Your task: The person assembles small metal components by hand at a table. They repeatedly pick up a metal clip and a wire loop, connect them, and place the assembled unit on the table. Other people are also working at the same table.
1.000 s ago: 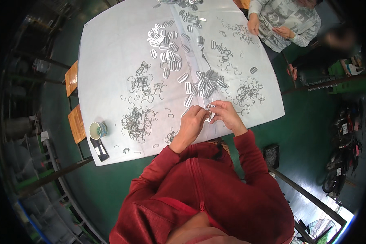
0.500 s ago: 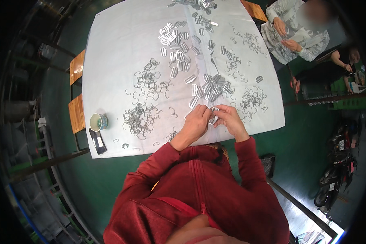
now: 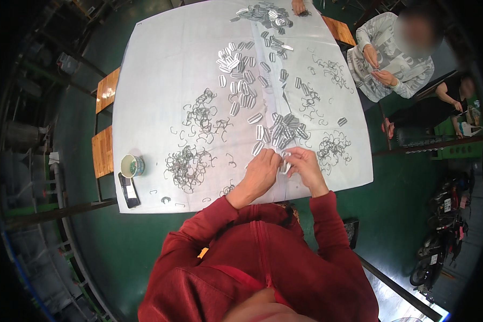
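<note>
My two hands meet over the near edge of the table. In the fingers of my right hand [image 3: 306,167] is a small oblong piece [image 3: 286,164], pale and silvery, with an opening along it. My left hand [image 3: 261,176] is closed beside the piece, its fingertips close to it; what they pinch is hidden. Just beyond my hands lies a heap of grey-and-white striped oblong pieces [image 3: 285,129], a few of them loose to its left. Curved wire hooks [image 3: 188,167] lie tangled left of my left hand, and another tangle of wire hooks [image 3: 333,152] lies to the right.
A white-covered table [image 3: 150,96] carries more oblong pieces [image 3: 241,80] and hooks farther off. At the left edge stand a paper cup [image 3: 132,166] and a dark phone [image 3: 129,190]. A co-worker [image 3: 386,59] sits at the right; another person's hand [image 3: 299,6] reaches over the far edge.
My hands have drawn slightly apart, and the oblong piece shows more fully between them. Another person's hand has come into sight at the far edge. The whole view has shifted a little.
</note>
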`<control>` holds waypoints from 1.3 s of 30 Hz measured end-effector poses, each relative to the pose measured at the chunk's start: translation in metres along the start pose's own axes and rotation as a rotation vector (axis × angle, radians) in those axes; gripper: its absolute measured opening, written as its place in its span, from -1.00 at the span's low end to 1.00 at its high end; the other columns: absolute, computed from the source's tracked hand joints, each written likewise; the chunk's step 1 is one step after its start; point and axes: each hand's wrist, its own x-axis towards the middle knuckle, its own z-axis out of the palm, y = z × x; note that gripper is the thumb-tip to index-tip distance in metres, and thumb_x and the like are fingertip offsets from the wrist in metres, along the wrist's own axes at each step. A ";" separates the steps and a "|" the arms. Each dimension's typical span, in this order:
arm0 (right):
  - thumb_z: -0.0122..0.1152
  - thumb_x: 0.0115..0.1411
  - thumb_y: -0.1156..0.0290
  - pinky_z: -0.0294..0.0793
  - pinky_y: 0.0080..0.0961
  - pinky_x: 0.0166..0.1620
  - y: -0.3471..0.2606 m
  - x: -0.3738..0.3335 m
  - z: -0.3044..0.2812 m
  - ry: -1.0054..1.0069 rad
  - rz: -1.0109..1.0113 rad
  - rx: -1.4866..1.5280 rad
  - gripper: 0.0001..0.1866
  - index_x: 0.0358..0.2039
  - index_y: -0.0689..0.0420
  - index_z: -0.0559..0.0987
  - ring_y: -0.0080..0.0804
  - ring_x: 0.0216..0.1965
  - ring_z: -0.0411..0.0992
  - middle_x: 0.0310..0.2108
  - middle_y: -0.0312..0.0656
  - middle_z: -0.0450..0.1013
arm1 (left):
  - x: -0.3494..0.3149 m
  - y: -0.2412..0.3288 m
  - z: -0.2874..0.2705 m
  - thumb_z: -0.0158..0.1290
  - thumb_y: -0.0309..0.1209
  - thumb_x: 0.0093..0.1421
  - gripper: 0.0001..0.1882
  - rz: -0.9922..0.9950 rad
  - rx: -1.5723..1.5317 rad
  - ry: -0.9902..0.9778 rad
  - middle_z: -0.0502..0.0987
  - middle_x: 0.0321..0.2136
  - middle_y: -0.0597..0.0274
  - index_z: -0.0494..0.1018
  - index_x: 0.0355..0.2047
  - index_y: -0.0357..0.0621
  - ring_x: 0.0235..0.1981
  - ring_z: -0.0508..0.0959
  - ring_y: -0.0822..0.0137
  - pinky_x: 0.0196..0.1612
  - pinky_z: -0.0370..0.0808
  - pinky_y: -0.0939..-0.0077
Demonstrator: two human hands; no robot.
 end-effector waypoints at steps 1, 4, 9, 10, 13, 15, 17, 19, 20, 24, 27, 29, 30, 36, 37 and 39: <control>0.10 0.12 0.57 0.45 -0.61 -0.61 -0.003 0.003 -0.003 0.033 -0.026 0.004 -0.77 -0.21 0.41 0.47 -0.49 -0.61 0.43 -0.44 -0.11 0.49 | -0.001 0.003 -0.002 0.01 -0.54 0.04 -0.86 0.004 -0.023 0.015 0.36 -0.43 0.12 0.35 -0.35 -0.22 -0.36 0.42 0.12 -0.38 0.41 0.30; 0.10 0.11 0.57 0.45 -0.61 -0.61 -0.008 0.006 -0.003 0.050 -0.069 -0.005 -0.77 -0.22 0.41 0.47 -0.50 -0.61 0.43 -0.45 -0.12 0.48 | 0.004 0.013 -0.008 0.05 -0.52 0.03 -0.81 -0.029 -0.059 0.149 0.41 -0.36 0.17 0.41 -0.29 -0.17 -0.33 0.44 0.16 -0.35 0.43 0.32; 0.10 0.11 0.57 0.45 -0.61 -0.62 -0.014 0.006 0.001 0.035 -0.094 -0.026 -0.79 -0.24 0.42 0.48 -0.50 -0.61 0.42 -0.48 -0.13 0.47 | 0.002 0.000 -0.005 0.09 -0.51 0.01 -0.78 0.031 -0.016 0.036 0.44 -0.35 0.23 0.47 -0.27 -0.11 -0.33 0.46 0.18 -0.35 0.44 0.33; 0.10 0.11 0.57 0.45 -0.61 -0.62 -0.013 0.003 0.001 0.040 -0.095 -0.028 -0.78 -0.23 0.42 0.47 -0.51 -0.62 0.42 -0.48 -0.13 0.47 | -0.001 0.001 -0.002 0.10 -0.51 0.00 -0.78 0.049 -0.026 0.014 0.44 -0.36 0.23 0.48 -0.28 -0.10 -0.33 0.46 0.18 -0.36 0.44 0.33; 0.10 0.12 0.56 0.44 -0.63 -0.62 0.002 0.002 -0.001 0.044 -0.085 -0.055 -0.79 -0.23 0.40 0.48 -0.52 -0.61 0.42 -0.46 -0.15 0.46 | -0.002 -0.002 0.000 0.13 -0.51 -0.03 -0.76 0.000 -0.102 -0.048 0.46 -0.36 0.24 0.50 -0.28 -0.10 -0.32 0.48 0.17 -0.35 0.46 0.34; 0.10 0.12 0.56 0.44 -0.63 -0.61 0.008 -0.002 -0.002 0.061 -0.054 -0.061 -0.78 -0.22 0.39 0.49 -0.52 -0.62 0.42 -0.44 -0.15 0.46 | 0.000 0.006 -0.002 0.13 -0.52 -0.03 -0.77 -0.060 -0.128 0.015 0.47 -0.37 0.25 0.50 -0.30 -0.10 -0.32 0.48 0.17 -0.34 0.46 0.34; 0.09 0.12 0.56 0.44 -0.62 -0.60 0.014 -0.006 -0.002 0.065 -0.091 -0.071 -0.77 -0.21 0.40 0.49 -0.52 -0.63 0.42 -0.44 -0.15 0.46 | -0.006 0.004 0.002 0.15 -0.52 -0.04 -0.79 -0.047 -0.126 0.005 0.48 -0.36 0.22 0.51 -0.33 -0.10 -0.30 0.49 0.17 -0.32 0.47 0.34; 0.09 0.12 0.55 0.44 -0.63 -0.60 0.018 -0.009 -0.003 0.065 -0.112 -0.075 -0.76 -0.20 0.40 0.48 -0.53 -0.63 0.42 -0.44 -0.15 0.46 | -0.011 -0.001 0.005 0.14 -0.53 -0.03 -0.81 -0.029 -0.120 -0.032 0.47 -0.38 0.19 0.50 -0.35 -0.11 -0.32 0.49 0.15 -0.34 0.46 0.32; 0.08 0.12 0.55 0.44 -0.63 -0.60 0.020 -0.010 -0.002 0.040 -0.102 -0.081 -0.76 -0.20 0.40 0.48 -0.53 -0.63 0.42 -0.45 -0.14 0.46 | -0.014 -0.002 0.006 0.14 -0.53 -0.02 -0.83 -0.020 -0.114 -0.053 0.47 -0.39 0.17 0.50 -0.35 -0.11 -0.33 0.49 0.15 -0.35 0.46 0.32; 0.11 0.07 0.52 0.44 -0.58 -0.60 0.041 -0.010 0.003 -0.008 -0.053 -0.054 -0.73 -0.26 0.47 0.49 -0.41 -0.69 0.46 -0.52 -0.08 0.47 | -0.023 0.007 0.009 0.04 -0.58 0.01 -0.89 -0.003 -0.068 -0.125 0.36 -0.44 0.09 0.35 -0.43 -0.21 -0.42 0.43 0.08 -0.41 0.38 0.25; 0.10 0.06 0.52 0.43 -0.56 -0.62 0.054 -0.010 0.005 -0.045 0.077 -0.027 -0.73 -0.28 0.50 0.49 -0.38 -0.69 0.46 -0.52 -0.04 0.48 | -0.038 0.002 0.017 0.00 -0.61 0.03 -0.88 -0.093 -0.077 -0.242 0.33 -0.45 0.02 0.30 -0.41 -0.23 -0.40 0.43 0.02 -0.39 0.37 0.22; 0.10 0.05 0.52 0.43 -0.55 -0.63 0.070 0.005 -0.005 0.127 0.050 -0.009 -0.72 -0.28 0.51 0.48 -0.37 -0.69 0.46 -0.53 -0.03 0.47 | -0.040 0.013 0.020 -0.02 -0.62 0.04 -0.90 -0.066 -0.043 -0.218 0.33 -0.45 0.03 0.29 -0.42 -0.24 -0.41 0.42 0.02 -0.40 0.37 0.22; 0.10 0.05 0.53 0.43 -0.55 -0.64 0.078 0.011 -0.012 0.217 0.038 -0.003 -0.71 -0.27 0.52 0.48 -0.36 -0.69 0.46 -0.53 -0.03 0.47 | -0.040 0.019 0.023 -0.03 -0.62 0.05 -0.90 -0.052 -0.030 -0.205 0.33 -0.45 0.03 0.29 -0.42 -0.24 -0.42 0.42 0.02 -0.40 0.37 0.22; 0.10 0.05 0.54 0.43 -0.54 -0.65 0.010 -0.007 -0.027 0.121 -0.142 -0.094 -0.72 -0.25 0.48 0.48 -0.37 -0.69 0.46 -0.54 -0.03 0.46 | -0.015 0.036 0.021 0.07 -0.52 0.10 -0.84 -0.065 -0.103 -0.002 0.41 -0.34 0.12 0.40 -0.28 -0.15 -0.37 0.48 0.11 -0.41 0.43 0.30; 0.10 0.06 0.53 0.41 -0.54 -0.66 0.011 -0.009 -0.029 0.132 -0.172 -0.126 -0.74 -0.25 0.45 0.49 -0.39 -0.70 0.47 -0.54 -0.04 0.46 | -0.008 0.040 0.019 0.09 -0.53 0.09 -0.83 -0.060 -0.112 0.008 0.42 -0.34 0.12 0.42 -0.27 -0.15 -0.38 0.48 0.12 -0.41 0.43 0.30; 0.10 0.08 0.53 0.39 -0.61 -0.65 0.013 -0.020 -0.035 0.139 -0.118 -0.164 -0.74 -0.23 0.42 0.48 -0.47 -0.70 0.42 -0.52 -0.12 0.46 | 0.001 0.039 0.025 0.11 -0.55 0.05 -0.78 0.022 -0.058 0.019 0.45 -0.36 0.13 0.47 -0.25 -0.14 -0.39 0.48 0.15 -0.41 0.44 0.33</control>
